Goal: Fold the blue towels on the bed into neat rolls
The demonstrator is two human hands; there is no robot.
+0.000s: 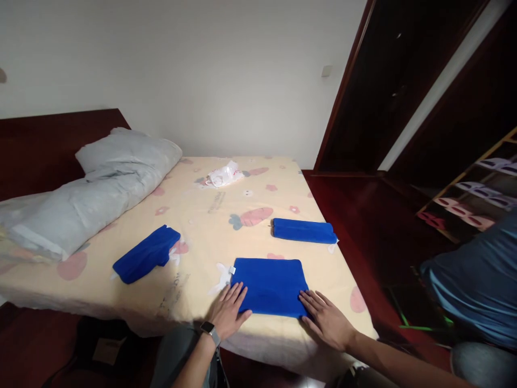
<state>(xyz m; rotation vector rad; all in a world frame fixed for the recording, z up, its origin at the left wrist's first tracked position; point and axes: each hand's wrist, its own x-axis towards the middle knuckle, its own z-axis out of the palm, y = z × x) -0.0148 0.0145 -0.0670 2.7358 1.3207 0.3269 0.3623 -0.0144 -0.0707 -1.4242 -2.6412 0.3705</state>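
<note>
A blue cloth [270, 285] lies flat in a rectangle near the front edge of the bed, a small white tag at its upper left corner. My left hand [230, 311], with a watch at the wrist, rests on its lower left corner, fingers stretched out. On the lower right corner lies my right hand [325, 318], its fingers also spread flat. Another blue cloth, folded into a narrow strip [304, 230], is behind it to the right. To the left sits a third blue folded cloth [147, 254], set at a slant.
The bed [218, 237] has a yellow patterned sheet. A white plastic bag [224, 175] lies toward the wall, and a grey quilt [100, 188] is heaped at the left. Right of the bed are a shoe rack [464, 186] with slippers and a person in blue clothing [476, 280].
</note>
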